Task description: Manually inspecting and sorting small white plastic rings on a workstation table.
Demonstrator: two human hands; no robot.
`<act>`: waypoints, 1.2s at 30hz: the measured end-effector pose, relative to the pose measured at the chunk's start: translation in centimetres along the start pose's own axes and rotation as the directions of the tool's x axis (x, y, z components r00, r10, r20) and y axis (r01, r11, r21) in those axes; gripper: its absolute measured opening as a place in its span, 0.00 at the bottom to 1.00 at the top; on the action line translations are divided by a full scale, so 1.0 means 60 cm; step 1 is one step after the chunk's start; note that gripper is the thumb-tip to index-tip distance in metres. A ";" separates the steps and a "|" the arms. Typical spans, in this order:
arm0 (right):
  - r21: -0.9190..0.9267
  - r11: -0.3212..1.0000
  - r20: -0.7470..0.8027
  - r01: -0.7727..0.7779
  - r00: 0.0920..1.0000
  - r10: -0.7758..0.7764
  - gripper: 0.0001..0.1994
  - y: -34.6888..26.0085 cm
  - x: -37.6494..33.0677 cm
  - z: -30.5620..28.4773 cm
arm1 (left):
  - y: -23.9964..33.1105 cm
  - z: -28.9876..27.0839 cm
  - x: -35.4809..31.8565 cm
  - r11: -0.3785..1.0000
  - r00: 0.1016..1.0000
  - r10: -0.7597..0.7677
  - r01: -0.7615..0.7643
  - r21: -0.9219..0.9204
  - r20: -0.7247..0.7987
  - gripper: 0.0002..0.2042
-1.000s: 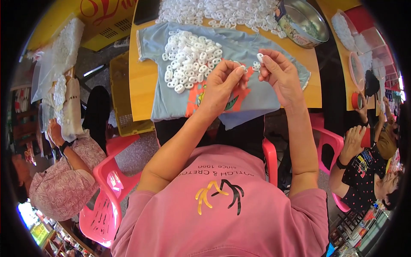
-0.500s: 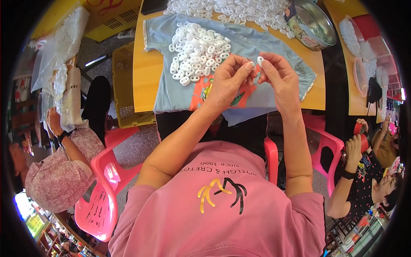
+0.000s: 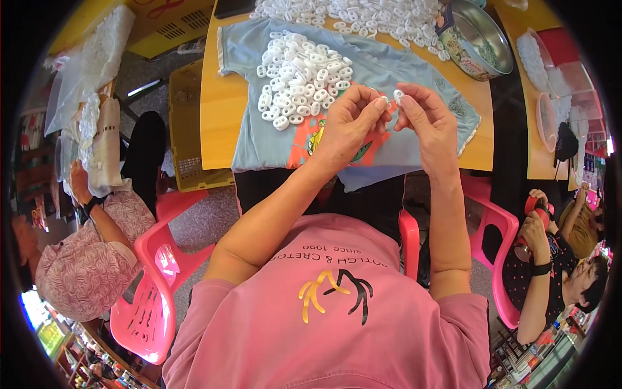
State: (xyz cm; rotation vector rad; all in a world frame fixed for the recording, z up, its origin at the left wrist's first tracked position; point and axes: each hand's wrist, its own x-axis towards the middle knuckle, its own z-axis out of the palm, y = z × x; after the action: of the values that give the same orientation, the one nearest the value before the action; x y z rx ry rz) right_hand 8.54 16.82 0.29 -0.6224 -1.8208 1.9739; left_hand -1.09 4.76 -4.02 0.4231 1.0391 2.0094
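Observation:
My left hand (image 3: pixel 350 126) and my right hand (image 3: pixel 429 120) are raised close together above a light blue shirt (image 3: pixel 389 71) spread on a yellow table (image 3: pixel 217 123). Each hand pinches a small white plastic piece (image 3: pixel 396 96) between thumb and fingers, fingertips nearly touching. A heap of similar white plastic rings (image 3: pixel 301 78) lies on the shirt just left of my left hand. A larger spread of white pieces (image 3: pixel 363 14) covers the table's far side.
A round metal tin (image 3: pixel 481 40) stands at the table's far right. A yellow crate (image 3: pixel 188 123) sits left of the table. Pink plastic chairs (image 3: pixel 152 285) flank me. One person sits at lower left (image 3: pixel 91 259), another at right (image 3: pixel 551 259).
Both hands have stayed together, working the small white pieces; the view has shifted slightly, so the table appears a little higher.

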 end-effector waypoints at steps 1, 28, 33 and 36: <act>-0.002 1.000 -0.001 -0.001 1.000 0.001 0.13 0.001 0.000 0.000 | 0.000 0.000 0.001 1.000 1.000 0.006 -0.006 0.001 0.011 0.07; 0.074 0.997 -0.057 -0.029 0.998 0.034 0.13 0.000 -0.008 0.018 | -0.008 -0.003 0.003 0.998 0.998 0.060 -0.060 0.019 0.011 0.06; -0.098 0.993 -0.067 0.060 0.996 -0.067 0.13 0.000 -0.008 0.018 | -0.006 0.000 0.002 0.998 0.998 0.060 -0.060 0.020 0.010 0.06; -0.114 0.991 -0.051 0.068 0.996 -0.074 0.13 -0.004 -0.010 0.016 | -0.001 0.002 0.000 0.998 0.999 0.048 -0.048 0.027 0.000 0.06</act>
State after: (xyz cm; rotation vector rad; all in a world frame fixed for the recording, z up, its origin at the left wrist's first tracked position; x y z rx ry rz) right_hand 8.50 15.73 0.59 -0.6302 -1.9036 1.8008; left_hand -0.98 4.86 -4.01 0.4665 1.0670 2.0398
